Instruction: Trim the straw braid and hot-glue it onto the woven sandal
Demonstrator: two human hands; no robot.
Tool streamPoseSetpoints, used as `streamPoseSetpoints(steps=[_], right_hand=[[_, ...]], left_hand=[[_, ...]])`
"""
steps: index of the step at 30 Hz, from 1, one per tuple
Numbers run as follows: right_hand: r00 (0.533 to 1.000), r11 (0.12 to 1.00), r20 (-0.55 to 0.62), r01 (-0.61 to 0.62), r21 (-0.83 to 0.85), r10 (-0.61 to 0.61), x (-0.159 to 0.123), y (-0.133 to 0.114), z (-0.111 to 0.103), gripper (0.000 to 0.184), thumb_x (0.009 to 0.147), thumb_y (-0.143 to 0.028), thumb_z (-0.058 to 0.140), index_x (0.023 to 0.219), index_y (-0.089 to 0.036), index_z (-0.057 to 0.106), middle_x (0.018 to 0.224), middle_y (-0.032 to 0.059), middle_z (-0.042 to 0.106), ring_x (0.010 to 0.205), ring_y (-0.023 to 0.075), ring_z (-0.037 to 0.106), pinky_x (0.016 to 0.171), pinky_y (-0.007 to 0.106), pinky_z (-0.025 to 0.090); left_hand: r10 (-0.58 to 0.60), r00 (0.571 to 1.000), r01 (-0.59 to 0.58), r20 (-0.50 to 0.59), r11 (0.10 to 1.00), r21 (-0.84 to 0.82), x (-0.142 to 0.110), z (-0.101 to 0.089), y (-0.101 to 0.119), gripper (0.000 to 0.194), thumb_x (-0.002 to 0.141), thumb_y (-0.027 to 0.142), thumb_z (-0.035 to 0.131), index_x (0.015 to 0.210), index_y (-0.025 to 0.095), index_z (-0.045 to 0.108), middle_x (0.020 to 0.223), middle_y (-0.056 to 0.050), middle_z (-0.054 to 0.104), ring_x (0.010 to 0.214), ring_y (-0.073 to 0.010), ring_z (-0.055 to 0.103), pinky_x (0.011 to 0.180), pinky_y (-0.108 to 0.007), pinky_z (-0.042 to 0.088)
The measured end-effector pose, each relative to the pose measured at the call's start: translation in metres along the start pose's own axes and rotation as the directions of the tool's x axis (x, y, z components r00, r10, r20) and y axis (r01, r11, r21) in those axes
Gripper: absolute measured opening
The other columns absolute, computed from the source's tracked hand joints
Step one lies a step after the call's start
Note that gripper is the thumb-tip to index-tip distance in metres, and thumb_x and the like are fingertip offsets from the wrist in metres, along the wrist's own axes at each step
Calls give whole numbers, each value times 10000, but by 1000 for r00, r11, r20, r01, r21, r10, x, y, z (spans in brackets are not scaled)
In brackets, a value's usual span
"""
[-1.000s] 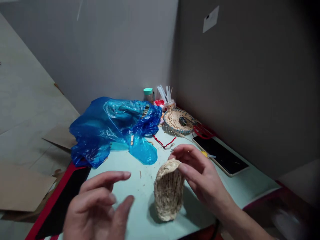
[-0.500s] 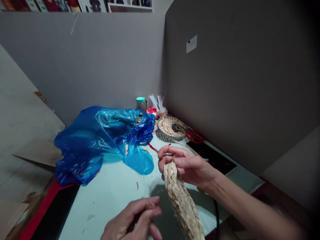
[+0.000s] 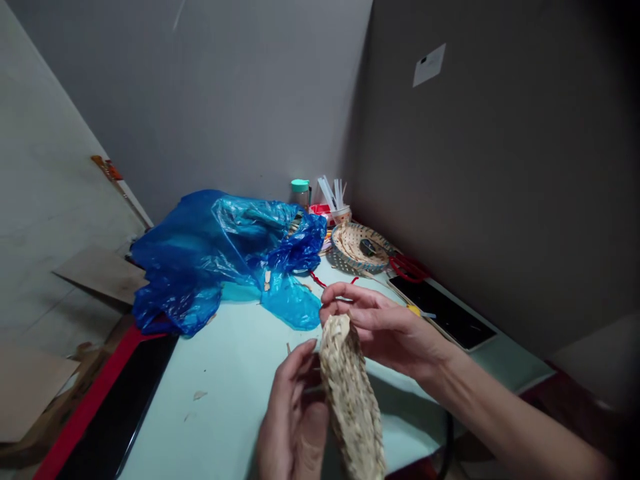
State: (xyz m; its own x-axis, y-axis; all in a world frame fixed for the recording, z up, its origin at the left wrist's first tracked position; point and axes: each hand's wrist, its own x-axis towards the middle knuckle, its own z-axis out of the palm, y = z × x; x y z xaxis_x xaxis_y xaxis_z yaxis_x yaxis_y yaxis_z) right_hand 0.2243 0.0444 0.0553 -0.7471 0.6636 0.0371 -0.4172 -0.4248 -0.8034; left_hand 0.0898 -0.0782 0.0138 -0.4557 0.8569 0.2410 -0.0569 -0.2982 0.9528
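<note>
A long piece of woven straw [image 3: 353, 407], pale and braided like the edge of a straw article, stands between my hands, its near end cut off by the bottom of the view. My right hand [image 3: 385, 327] grips its far end, thumb on the near face and fingers curled behind. Along its left side lies my left hand [image 3: 295, 413], thumb and fingers curved around the edge. Whether the left fingers press on the straw is partly hidden. Below them is the pale green tabletop [image 3: 220, 413], with small straw scraps on it.
A crumpled blue plastic bag [image 3: 220, 247] covers the table's back left. Behind my right hand sit a round woven basket [image 3: 350, 250], red-handled scissors [image 3: 407, 267], a dark flat panel [image 3: 445, 310], a green-lidded jar [image 3: 300, 190] and a cup of white sticks [image 3: 340, 210]. Grey partitions rise behind.
My left hand has come up and right, from beside the woven straw to its left edge, and its fingers have opened around it. My right hand keeps its hold. The camera view has shifted.
</note>
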Motion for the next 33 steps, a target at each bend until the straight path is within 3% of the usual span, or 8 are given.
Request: streamPoseSetpoints(steps=[3, 7, 12, 17, 19, 22, 28, 33], right_hand=[[995, 1000, -104, -2, -11, 1, -2, 3, 8, 330, 837, -284, 833, 1115, -212, 671, 986, 7, 674, 837, 109, 637, 768, 222, 478], [987, 998, -162, 2, -69, -13, -5, 8, 22, 299, 869, -317, 812, 1098, -224, 644, 967, -14, 653, 853, 97, 612, 763, 210, 460], [993, 956, -105, 26, -291, -59, -4, 4, 37, 282, 884, -374, 819, 1054, -209, 665, 981, -12, 671, 916, 118, 602, 830, 229, 459], [993, 840, -59, 55, -540, -103, -9, 1, 32, 248, 950, -396, 760, 1123, -236, 683, 1115, -9, 694, 1073, 160, 618, 901, 247, 465], [988, 741, -52, 72, -668, -142, -15, 7, 27, 199, 990, -398, 703, 1117, -247, 675, 1092, -18, 705, 1029, 150, 633, 853, 240, 476], [953, 471, 8, 157, -868, -304, -26, 20, 22, 117, 1054, -341, 587, 1062, -252, 662, 990, -41, 720, 905, 111, 661, 789, 218, 491], [716, -134, 328, 315, -940, -616, -37, 35, 31, 211, 1067, -140, 484, 1261, -198, 543, 1046, 26, 741, 911, 117, 713, 810, 217, 540], [682, -330, 399, 237, -914, -614, -39, 37, 37, 178, 1089, -160, 413, 1208, -144, 544, 879, 49, 712, 748, 151, 687, 637, 282, 526]], left_hand=[[-82, 994, 76, 66, 993, 86, -4, 2, -3, 577, 932, 558, 651, 1410, 236, 619, 1351, -113, 741, 1236, -290, 714, 972, -294, 600], [-233, 972, 227, 19, 962, 151, -2, -3, 0, 630, 863, 503, 757, 1414, 230, 618, 1455, -112, 673, 1359, -295, 625, 1090, -304, 524], [-379, 925, 377, 15, 915, -145, 6, -4, 12, 542, 795, 432, 842, 1270, 199, 727, 1301, -116, 758, 1286, -326, 666, 1090, -353, 522], [-524, 848, 436, -86, 780, -450, 7, 2, 17, 723, 733, 313, 895, 1402, 215, 640, 1115, -114, 810, 1165, -348, 726, 992, -421, 586], [-524, 844, 407, -115, 765, -499, 6, 5, 18, 778, 728, 271, 892, 1447, 225, 599, 1091, -110, 814, 1129, -341, 743, 984, -426, 590], [-518, 842, 368, -152, 757, -539, 6, 8, 19, 811, 731, 224, 873, 1479, 243, 561, 1043, -97, 821, 1053, -333, 773, 964, -437, 602], [-556, 801, 369, -224, 752, -546, 5, 15, 25, 781, 751, 213, 836, 1478, 249, 551, 1046, -97, 825, 984, -332, 796, 937, -446, 618], [-569, 788, 395, -236, 761, -515, 5, 16, 26, 799, 775, 212, 816, 1509, 245, 502, 1074, -108, 817, 963, -321, 802, 903, -424, 626]])
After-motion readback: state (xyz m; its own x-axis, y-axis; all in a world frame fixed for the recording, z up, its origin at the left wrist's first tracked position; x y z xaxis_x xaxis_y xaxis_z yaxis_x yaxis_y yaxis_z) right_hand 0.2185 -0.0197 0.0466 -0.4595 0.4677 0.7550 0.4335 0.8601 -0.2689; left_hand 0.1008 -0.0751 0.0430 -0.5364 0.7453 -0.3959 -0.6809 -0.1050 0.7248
